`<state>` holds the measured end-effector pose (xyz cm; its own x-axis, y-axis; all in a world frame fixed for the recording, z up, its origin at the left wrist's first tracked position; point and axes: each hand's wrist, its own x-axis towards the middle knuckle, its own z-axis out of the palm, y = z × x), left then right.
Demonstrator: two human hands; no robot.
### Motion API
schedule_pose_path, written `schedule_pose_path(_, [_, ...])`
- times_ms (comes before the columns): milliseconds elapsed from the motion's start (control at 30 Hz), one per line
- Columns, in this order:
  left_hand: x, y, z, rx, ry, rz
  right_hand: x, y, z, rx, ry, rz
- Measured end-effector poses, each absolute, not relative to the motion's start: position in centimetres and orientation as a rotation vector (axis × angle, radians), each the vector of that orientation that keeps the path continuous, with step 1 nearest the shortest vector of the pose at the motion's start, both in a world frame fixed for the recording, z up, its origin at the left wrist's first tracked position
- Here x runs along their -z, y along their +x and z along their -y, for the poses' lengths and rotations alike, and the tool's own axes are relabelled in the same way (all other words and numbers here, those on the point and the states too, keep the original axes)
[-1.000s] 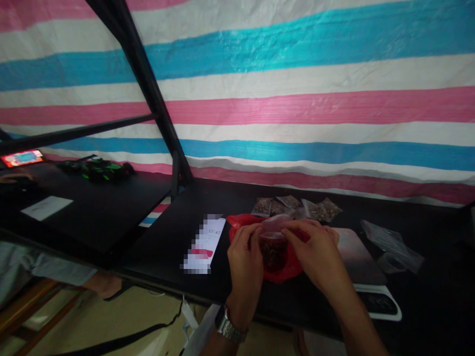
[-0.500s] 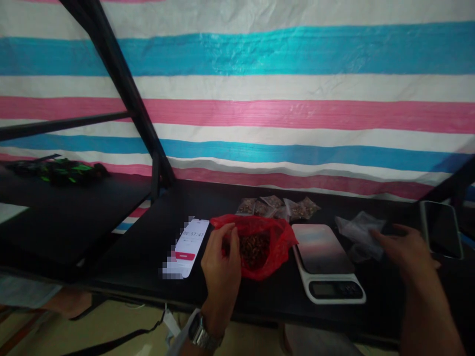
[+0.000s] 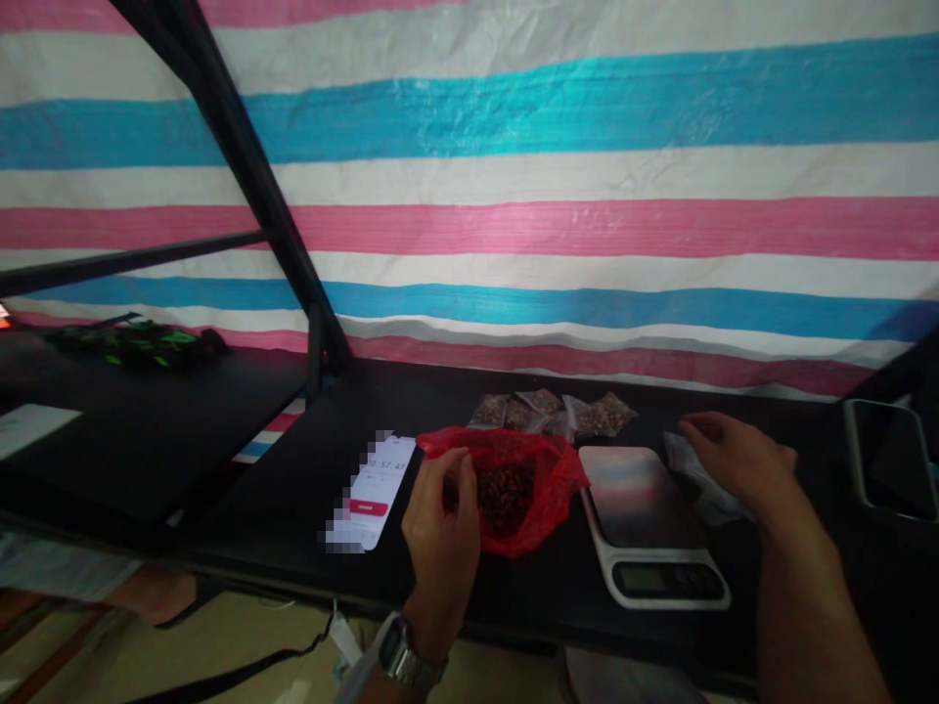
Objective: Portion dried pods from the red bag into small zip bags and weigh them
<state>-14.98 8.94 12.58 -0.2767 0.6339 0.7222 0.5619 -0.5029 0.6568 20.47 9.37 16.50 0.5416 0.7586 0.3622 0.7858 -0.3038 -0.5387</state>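
Note:
My left hand [image 3: 442, 508] is closed at the left rim of a red plastic bag [image 3: 554, 494], thumb and forefinger drawn together; the bag's edge runs behind it. Small brown pieces [image 3: 505, 494] fill the bag's open mouth. Farther right, my right hand [image 3: 734, 455] reaches over a small pile of clear plastic bags [image 3: 708, 494]. Its fingertips are pressed together just above the pile's far left end, and whatever they pinch is hidden. Between the two hands sits a white kitchen scale [image 3: 638, 499] with a bare metal plate.
Several small filled clear packets [image 3: 547, 411] lie behind the red bag. A phone showing a timer [image 3: 374, 489] is at left, another phone [image 3: 891, 458] at far right. A black post [image 3: 256, 176] rises by the left table, which holds a black-and-green object [image 3: 147, 342]. Another person's arm [image 3: 157, 592] shows lower left.
My right hand has moved left and farther in over the clear bags, its fingers closing together. My left hand stays at the red bag. The view has shifted slightly.

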Motion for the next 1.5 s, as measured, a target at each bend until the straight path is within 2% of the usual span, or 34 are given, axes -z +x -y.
schedule_pose_path(167, [-12.9, -14.8, -8.7, -1.977, 1.994, -1.469, -17.3, 11.9, -13.3, 0.006, -2.142, 1.652])
schedule_pose_path(267, [-13.1, -14.6, -8.4, -1.974, 2.034, -1.442, -17.4, 8.2, -14.9, 0.018, -2.223, 1.719])
schedule_pose_path(533, [-13.7, -14.6, -8.6, -2.020, 2.032, -1.413, -18.3, 8.8, -15.8, -0.084, -2.371, 1.607])
schedule_pose_path(600, [-13.8, -14.4, -8.6, -2.028, 2.026, -1.387, -19.2, 9.5, -14.9, -0.220, -2.199, 1.391])
schedule_pose_path(733, [-13.9, -13.5, -8.3, -2.049, 1.987, -1.327, -22.0, 8.8, -11.4, -0.536, -1.487, 0.735])
schedule_pose_path(933, [-14.4, -11.8, -7.0, -2.070, 1.852, -1.166, -23.0, 3.3, -7.2, -0.937, -1.169, 0.738])
schedule_pose_path(1200, [-14.7, -11.6, -7.3, -1.568, 1.309, -1.002, -20.7, 0.5, -7.2, -1.227, -1.153, 0.851])
schedule_pose_path(1333, [-14.5, -11.7, -8.2, -1.354, 1.144, -0.883, -20.3, 0.6, -7.3, -1.212, -1.198, 1.045])
schedule_pose_path(1500, [-14.4, -12.1, -8.6, -1.260, 1.111, -0.811, -19.5, 0.9, -7.4, -1.127, -1.245, 1.226])
